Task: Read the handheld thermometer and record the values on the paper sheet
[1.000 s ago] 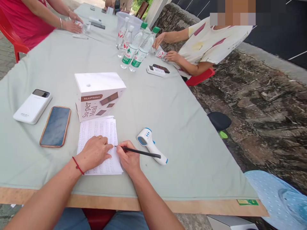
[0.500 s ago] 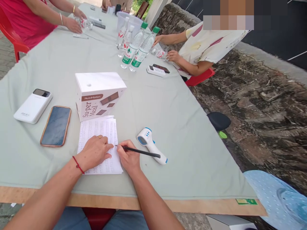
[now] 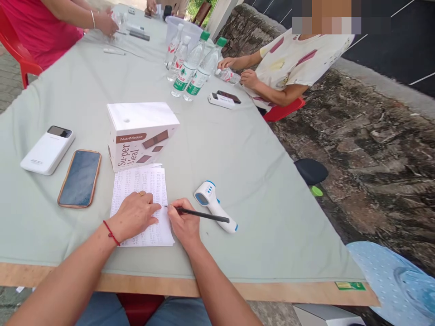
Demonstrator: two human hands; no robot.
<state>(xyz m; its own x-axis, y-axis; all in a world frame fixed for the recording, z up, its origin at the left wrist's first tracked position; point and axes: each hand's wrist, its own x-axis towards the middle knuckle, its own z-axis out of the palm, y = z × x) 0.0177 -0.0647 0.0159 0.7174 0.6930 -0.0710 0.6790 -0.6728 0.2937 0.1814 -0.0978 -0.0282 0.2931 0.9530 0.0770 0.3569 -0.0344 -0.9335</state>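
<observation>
Sheets of paper (image 3: 159,231) covered in rows of small handwritten figures lie on the cloth in front of me. My left hand (image 3: 137,215) rests on them with its fingers spread, a ring on one finger and a red cord at the wrist. At the right edge of the paper, my right hand (image 3: 184,222) grips a black pen (image 3: 204,214), its tip touching or just above the sheet. A white and blue infrared thermometer (image 3: 215,206) lies beside the right hand, under the pen's back end. Behind the paper stands a white "Super Meal" box (image 3: 142,117).
To the left are a phone (image 3: 79,179) and a white power bank (image 3: 47,150). Several water bottles (image 3: 192,68) stand near a translucent tub (image 3: 170,26). Co-workers sit around the table (image 3: 258,181), one at the right handling a bottle (image 3: 228,76).
My right hand and the pen have shifted slightly to the right. My left hand stays put. The co-workers' hands at the far left and right have moved with their bottles.
</observation>
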